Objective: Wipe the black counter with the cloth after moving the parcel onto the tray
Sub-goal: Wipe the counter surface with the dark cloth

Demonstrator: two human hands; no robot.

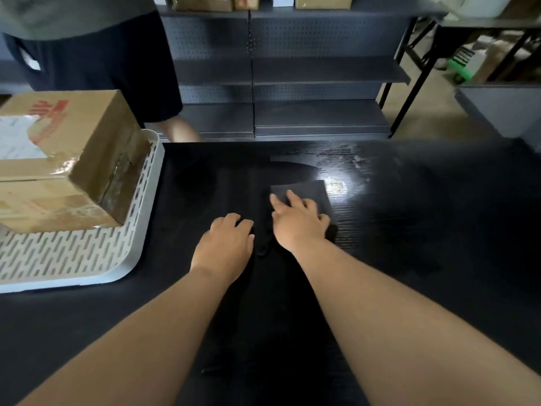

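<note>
I count one parcel (63, 159) on one tray (87, 256), left; one cloth (304, 194) mid-frame under my flat right hand (298, 221); left hand (225, 244) flat, empty, beside it.

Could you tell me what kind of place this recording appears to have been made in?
Probably a stockroom or parcel-handling area: a taped cardboard parcel sits on a white slotted tray, dark perforated metal shelving stands behind the black counter, and more boxes sit on top of it.
</note>
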